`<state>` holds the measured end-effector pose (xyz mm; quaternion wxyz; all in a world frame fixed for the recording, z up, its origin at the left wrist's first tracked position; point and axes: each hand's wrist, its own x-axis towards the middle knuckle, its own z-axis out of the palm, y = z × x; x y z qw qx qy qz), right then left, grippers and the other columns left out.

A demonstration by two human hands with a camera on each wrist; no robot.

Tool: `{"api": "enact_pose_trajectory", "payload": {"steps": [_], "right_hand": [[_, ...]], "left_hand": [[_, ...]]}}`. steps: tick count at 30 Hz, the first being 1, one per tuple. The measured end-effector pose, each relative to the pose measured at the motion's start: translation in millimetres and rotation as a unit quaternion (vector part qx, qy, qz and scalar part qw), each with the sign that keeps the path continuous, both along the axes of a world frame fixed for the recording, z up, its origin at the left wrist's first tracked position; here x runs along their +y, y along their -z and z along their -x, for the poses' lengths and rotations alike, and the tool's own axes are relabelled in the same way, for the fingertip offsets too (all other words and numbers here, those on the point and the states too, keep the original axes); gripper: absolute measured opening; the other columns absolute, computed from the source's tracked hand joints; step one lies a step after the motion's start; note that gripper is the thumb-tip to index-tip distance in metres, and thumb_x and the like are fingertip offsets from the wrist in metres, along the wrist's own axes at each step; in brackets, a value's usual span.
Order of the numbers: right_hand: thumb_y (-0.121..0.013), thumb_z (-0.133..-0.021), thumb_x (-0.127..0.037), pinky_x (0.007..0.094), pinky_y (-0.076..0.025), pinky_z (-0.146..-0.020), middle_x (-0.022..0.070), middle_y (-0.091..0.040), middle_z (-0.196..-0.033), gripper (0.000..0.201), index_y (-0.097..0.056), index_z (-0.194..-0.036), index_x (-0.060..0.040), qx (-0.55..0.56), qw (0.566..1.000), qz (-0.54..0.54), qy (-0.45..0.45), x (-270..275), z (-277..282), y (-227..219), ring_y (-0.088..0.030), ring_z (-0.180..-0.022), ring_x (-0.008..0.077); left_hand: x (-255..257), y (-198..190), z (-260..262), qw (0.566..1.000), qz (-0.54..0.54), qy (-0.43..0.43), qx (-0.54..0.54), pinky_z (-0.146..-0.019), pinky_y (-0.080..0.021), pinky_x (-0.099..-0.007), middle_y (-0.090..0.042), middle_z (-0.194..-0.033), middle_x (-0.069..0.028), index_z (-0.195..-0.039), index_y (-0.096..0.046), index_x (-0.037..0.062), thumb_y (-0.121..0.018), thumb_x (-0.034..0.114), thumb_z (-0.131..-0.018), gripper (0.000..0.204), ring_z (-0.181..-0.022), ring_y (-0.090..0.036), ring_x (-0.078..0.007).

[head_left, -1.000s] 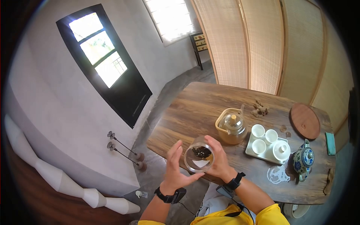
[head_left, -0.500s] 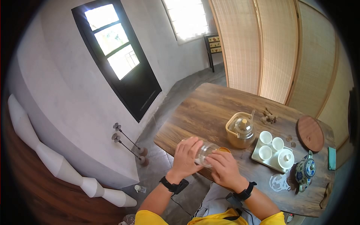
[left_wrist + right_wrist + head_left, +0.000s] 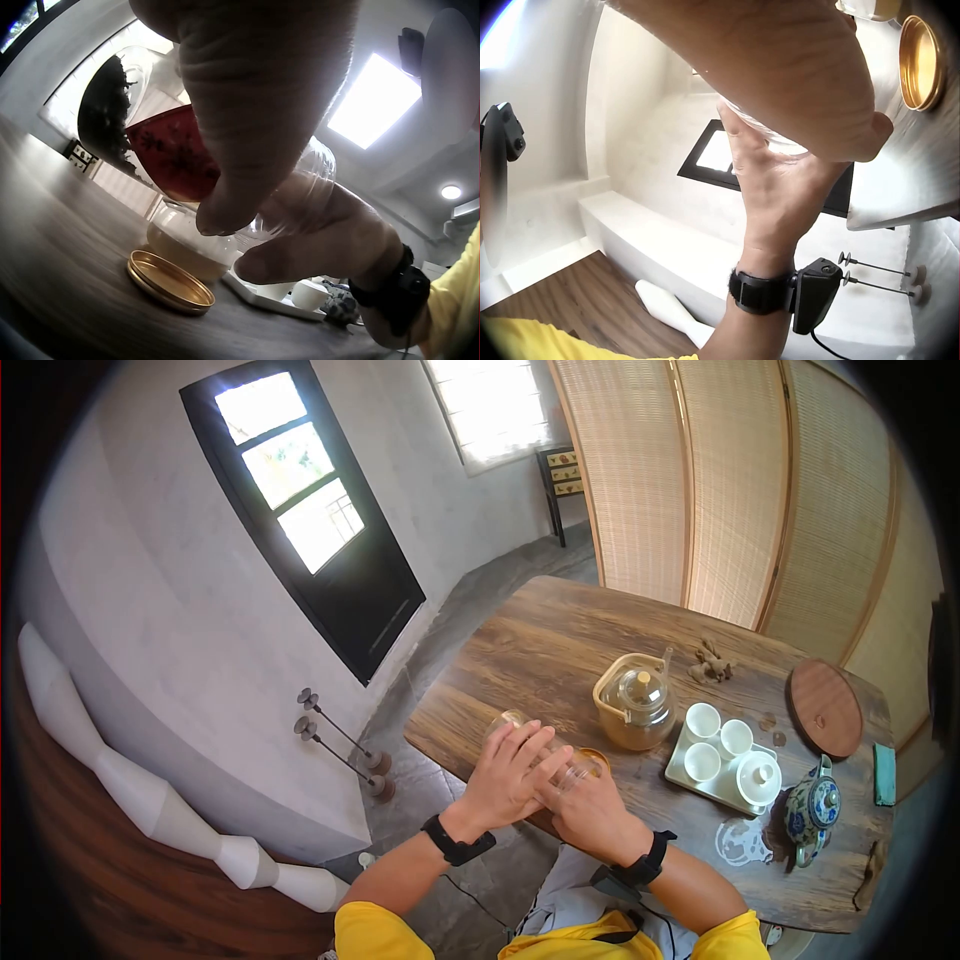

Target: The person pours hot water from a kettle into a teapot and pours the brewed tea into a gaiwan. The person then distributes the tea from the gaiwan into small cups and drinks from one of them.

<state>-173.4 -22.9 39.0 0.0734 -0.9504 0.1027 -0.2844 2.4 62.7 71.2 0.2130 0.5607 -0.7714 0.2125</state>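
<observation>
A clear jar (image 3: 513, 718) lies tipped on its side between my two hands, over the near left edge of the table. In the left wrist view, dark leaf-like bits fill its bottom end, beside a red patterned label (image 3: 171, 146). My left hand (image 3: 503, 780) wraps over the jar's side. My right hand (image 3: 602, 812) grips it nearer the other end, and fingers hide much of the glass. A gold lid (image 3: 171, 281) rests on the table close by, its hollow side up.
Beyond the hands is a glass teapot (image 3: 638, 710) of amber liquid. To its right are a white tray (image 3: 690, 785) with cups and a lidded pot, a blue-and-white teapot (image 3: 812, 805), a round wooden board (image 3: 826, 708), a green cloth (image 3: 884, 774) and ginger-like roots (image 3: 711, 662).
The jar's mouth faced up toward my head; it has since been turned onto its side. My left hand has moved from beside the jar to over it, closer to my right hand.
</observation>
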Motion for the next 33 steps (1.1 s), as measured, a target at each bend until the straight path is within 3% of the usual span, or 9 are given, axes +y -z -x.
{"api": "enact_pose_trajectory", "payload": {"steps": [4,7,9,12,18,22,27,30,33], "right_hand": [[-0.072,-0.085,-0.026,0.0554,-0.042,-0.1,0.0104,-0.065,-0.132,0.048,-0.065,-0.13,-0.0142,0.058,0.998,-0.001,0.012,0,1,-1,-0.061,-0.122,0.0308],[-0.068,-0.077,-0.01,0.0558,-0.041,-0.103,0.0087,-0.068,-0.124,0.042,-0.07,-0.119,-0.0135,0.035,0.999,-0.025,-0.005,0,-1,0,-0.059,-0.125,0.0326],[-0.072,-0.081,-0.022,0.0528,-0.042,-0.098,0.0053,-0.07,-0.105,0.022,-0.075,-0.101,-0.0125,0.053,0.999,0.006,-0.011,-4,-3,6,-0.064,-0.109,0.0274],[-0.073,-0.079,-0.017,0.0488,-0.045,-0.094,0.0057,-0.068,-0.097,0.014,-0.076,-0.091,-0.0117,-0.011,0.997,-0.062,-0.042,-7,-4,1,-0.063,-0.103,0.0289],[-0.075,-0.078,-0.005,0.0429,-0.048,-0.085,0.0097,-0.065,-0.093,0.019,-0.073,-0.097,-0.007,-0.18,0.967,-0.151,-0.099,-13,-5,-21,-0.062,-0.095,0.0319],[-0.077,-0.08,-0.002,0.0421,-0.05,-0.075,0.0104,-0.064,-0.091,0.02,-0.071,-0.099,-0.0054,-0.261,0.946,-0.179,-0.074,-14,-4,-23,-0.061,-0.091,0.0329],[-0.074,-0.084,-0.003,0.0431,-0.051,-0.074,0.0121,-0.063,-0.088,0.013,-0.069,-0.096,-0.0054,-0.238,0.941,-0.239,-0.003,-29,1,-3,-0.062,-0.086,0.0341],[-0.072,-0.088,-0.006,0.0425,-0.052,-0.074,0.0128,-0.064,-0.09,0.009,-0.069,-0.096,-0.0052,-0.171,0.947,-0.265,0.054,-36,3,10,-0.063,-0.088,0.0344],[-0.075,-0.086,-0.013,0.0418,-0.053,-0.08,0.0127,-0.065,-0.099,0.018,-0.069,-0.102,-0.0073,-0.077,0.973,-0.203,0.082,-41,3,29,-0.063,-0.097,0.034]], "left_hand": [[0,6,-1,1.0,0.0,-0.003,0.012,-0.109,-0.039,-0.0549,-0.055,-0.141,-0.013,-0.141,-0.054,0.0175,-0.084,0.022,-0.066,0.081,-0.133,-0.052,-0.0342],[0,12,-2,0.999,0.007,-0.004,0.035,-0.108,-0.041,-0.0536,-0.056,-0.14,-0.013,-0.141,-0.053,0.0159,-0.086,0.025,-0.067,0.081,-0.131,-0.054,-0.0345],[0,17,-4,0.999,0.01,-0.006,0.05,-0.108,-0.041,-0.0527,-0.056,-0.14,-0.013,-0.141,-0.052,0.0147,-0.087,0.027,-0.068,0.081,-0.13,-0.055,-0.0347],[-3,23,-10,0.994,0.022,-0.002,0.109,-0.111,-0.039,-0.0512,-0.056,-0.141,-0.0129,-0.144,-0.049,0.0121,-0.086,0.027,-0.067,0.086,-0.132,-0.053,-0.0339],[-7,35,-20,0.973,0.057,-0.063,0.213,-0.104,-0.047,-0.0473,-0.057,-0.136,-0.0178,-0.145,-0.045,0.0055,-0.096,0.028,-0.062,0.1,-0.123,-0.057,-0.0389],[-8,39,-19,0.958,0.054,-0.086,0.267,-0.103,-0.048,-0.0464,-0.057,-0.136,-0.0184,-0.147,-0.042,0.0047,-0.097,0.028,-0.062,0.103,-0.123,-0.058,-0.0385],[-7,49,-21,0.937,0.03,-0.089,0.336,-0.104,-0.049,-0.0445,-0.056,-0.136,-0.0191,-0.148,-0.04,0.0049,-0.097,0.021,-0.064,0.103,-0.125,-0.058,-0.0365],[-9,54,-25,0.893,0.003,-0.086,0.442,-0.107,-0.048,-0.0405,-0.055,-0.138,-0.0187,-0.151,-0.036,0.004,-0.096,0.016,-0.066,0.104,-0.129,-0.057,-0.0308],[-8,54,-26,0.881,-0.016,-0.1,0.462,-0.107,-0.048,-0.0403,-0.055,-0.139,-0.0181,-0.151,-0.036,0.0042,-0.096,0.017,-0.067,0.104,-0.13,-0.056,-0.0296]]}}
